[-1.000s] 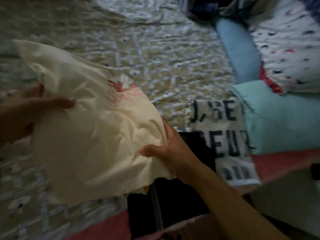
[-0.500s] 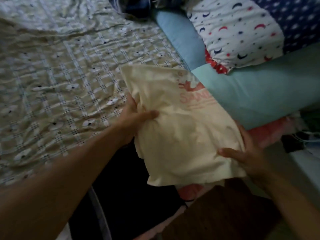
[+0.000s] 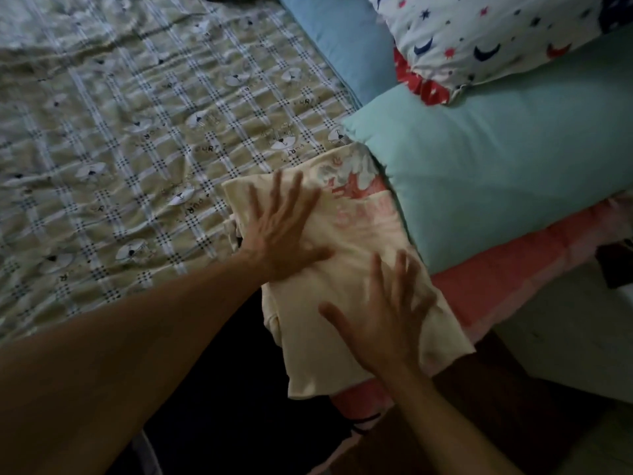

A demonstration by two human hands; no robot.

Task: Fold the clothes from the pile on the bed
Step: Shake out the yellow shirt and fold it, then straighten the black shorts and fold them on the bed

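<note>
The folded cream shirt point(image 3: 301, 323) lies flat at the near right corner of the bed, its pink print at the far end. Its right edge runs along the teal pillow point(image 3: 496, 173), touching it near the top. Its left edge rests on the checked sheet point(image 3: 137, 132), and its near edge overlaps dark fabric point(image 3: 222, 389) and the pink bedding point(image 3: 513, 279) at the bed's side. The left hand point(image 3: 277, 231) presses on the far half, fingers straight and spread, grasping nothing. The right hand point(image 3: 383, 323) lies flat on the near half, fingers likewise splayed. To the left the sheet stretches wide and bare. To the right a blue pillow point(image 3: 342, 46) and a star-print pillow point(image 3: 479, 32) crowd behind the teal one.
</note>
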